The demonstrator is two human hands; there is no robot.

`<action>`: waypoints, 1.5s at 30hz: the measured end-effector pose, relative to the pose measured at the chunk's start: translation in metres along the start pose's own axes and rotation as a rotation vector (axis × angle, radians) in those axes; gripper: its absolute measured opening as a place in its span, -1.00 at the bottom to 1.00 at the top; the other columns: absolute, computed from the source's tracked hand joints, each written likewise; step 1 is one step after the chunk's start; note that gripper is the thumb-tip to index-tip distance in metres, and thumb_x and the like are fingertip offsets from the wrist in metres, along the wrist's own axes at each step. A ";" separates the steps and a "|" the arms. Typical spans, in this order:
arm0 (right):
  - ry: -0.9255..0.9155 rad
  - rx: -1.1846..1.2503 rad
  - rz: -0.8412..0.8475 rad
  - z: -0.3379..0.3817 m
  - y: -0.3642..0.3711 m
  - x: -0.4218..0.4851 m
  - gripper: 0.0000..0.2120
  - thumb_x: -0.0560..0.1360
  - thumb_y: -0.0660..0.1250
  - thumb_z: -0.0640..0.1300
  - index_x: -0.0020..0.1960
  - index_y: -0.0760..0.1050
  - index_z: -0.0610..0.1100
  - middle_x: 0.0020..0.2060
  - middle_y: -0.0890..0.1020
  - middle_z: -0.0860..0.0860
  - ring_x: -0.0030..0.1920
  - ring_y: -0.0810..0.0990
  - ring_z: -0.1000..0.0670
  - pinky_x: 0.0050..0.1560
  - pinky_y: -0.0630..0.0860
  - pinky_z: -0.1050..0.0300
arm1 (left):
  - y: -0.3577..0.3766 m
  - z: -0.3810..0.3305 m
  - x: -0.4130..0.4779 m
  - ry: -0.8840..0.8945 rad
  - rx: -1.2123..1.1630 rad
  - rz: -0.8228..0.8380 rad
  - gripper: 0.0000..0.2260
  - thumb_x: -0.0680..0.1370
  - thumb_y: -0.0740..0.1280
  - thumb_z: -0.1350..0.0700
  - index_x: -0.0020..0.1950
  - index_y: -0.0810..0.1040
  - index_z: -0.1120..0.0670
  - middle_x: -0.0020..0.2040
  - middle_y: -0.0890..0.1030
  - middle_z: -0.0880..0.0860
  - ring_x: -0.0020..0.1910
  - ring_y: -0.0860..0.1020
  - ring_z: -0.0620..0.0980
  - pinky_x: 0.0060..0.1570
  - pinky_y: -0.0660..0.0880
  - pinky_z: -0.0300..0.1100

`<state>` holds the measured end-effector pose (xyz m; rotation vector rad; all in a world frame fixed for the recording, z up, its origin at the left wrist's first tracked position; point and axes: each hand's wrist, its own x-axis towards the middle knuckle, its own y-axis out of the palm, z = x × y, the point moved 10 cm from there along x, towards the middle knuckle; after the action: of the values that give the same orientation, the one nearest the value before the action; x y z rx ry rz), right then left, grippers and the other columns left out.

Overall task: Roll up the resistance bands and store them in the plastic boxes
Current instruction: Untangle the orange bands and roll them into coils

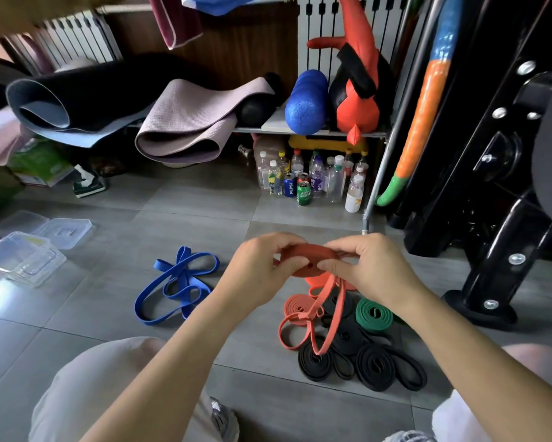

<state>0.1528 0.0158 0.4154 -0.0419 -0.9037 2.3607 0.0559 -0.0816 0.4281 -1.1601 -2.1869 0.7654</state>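
Pale trouser knees [108, 378] fill the bottom corners, with two bare forearms reaching forward between them. Both hands meet above the grey tiled floor [179, 205]. The left hand [261, 269] and the right hand [370, 269] have their fingers curled round a partly wound orange band [306, 261]. They grip its flat coil from opposite sides, thumbs on the near face. The unrolled part of this band hangs from under the coil and trails down in loose loops onto the pile below.

That pile lies on the floor just under and beyond the right forearm. It holds several rolled black bands [376, 365], a rolled green band [373, 314] and a second orange roll [295, 306]. A blue band [175, 285] lies unrolled in tangled loops to the left of the left hand, apart from the pile.

The plastic boxes [22, 256] sit on the floor at the far left, well apart from both hands, with a clear lid [64, 232] just behind them.

The fingers cover both ends of the coil, so the number of turns wound cannot be told. The black rolls overlap, and the right forearm hides part of the green one, so the count of black rolls is unclear. The boxes are transparent, nested and cut off by the left edge, so their number and contents are hard to make out.
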 end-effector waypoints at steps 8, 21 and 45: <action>0.046 0.305 -0.049 0.001 -0.011 0.002 -0.72 0.29 0.53 -0.22 -0.13 0.62 0.12 -0.23 0.71 0.08 -0.16 0.68 0.09 0.02 0.58 0.11 | -0.016 0.011 0.001 -0.101 -0.338 -0.145 -0.84 0.46 0.40 0.30 -0.07 0.63 0.04 -0.23 0.64 -0.14 -0.18 0.62 -0.17 -0.07 0.55 -0.25; 0.063 0.322 0.017 -0.002 0.002 -0.002 -0.75 0.32 0.52 -0.27 -0.16 0.64 0.06 -0.26 0.71 -0.01 -0.20 0.69 -0.07 -0.04 0.62 -0.07 | 0.011 0.021 -0.003 -0.235 -0.528 0.086 -0.78 0.42 0.44 0.33 -0.08 0.56 0.04 -0.13 0.63 0.09 -0.14 0.63 0.03 -0.15 0.63 -0.12; -0.007 0.384 -0.116 0.009 -0.017 -0.002 -0.73 0.36 0.48 -0.29 -0.18 0.59 0.09 -0.36 0.65 0.20 -0.27 0.61 0.21 -0.09 0.55 0.33 | 0.030 0.028 -0.008 -0.422 -1.121 0.049 -0.78 0.33 0.38 0.17 -0.06 0.59 0.18 -0.20 0.69 0.08 -0.22 0.67 -0.01 -0.32 0.58 -0.22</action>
<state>0.1612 0.0185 0.4325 0.1679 -0.4302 2.3838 0.0566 -0.0806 0.3868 -1.6325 -3.0577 -0.3601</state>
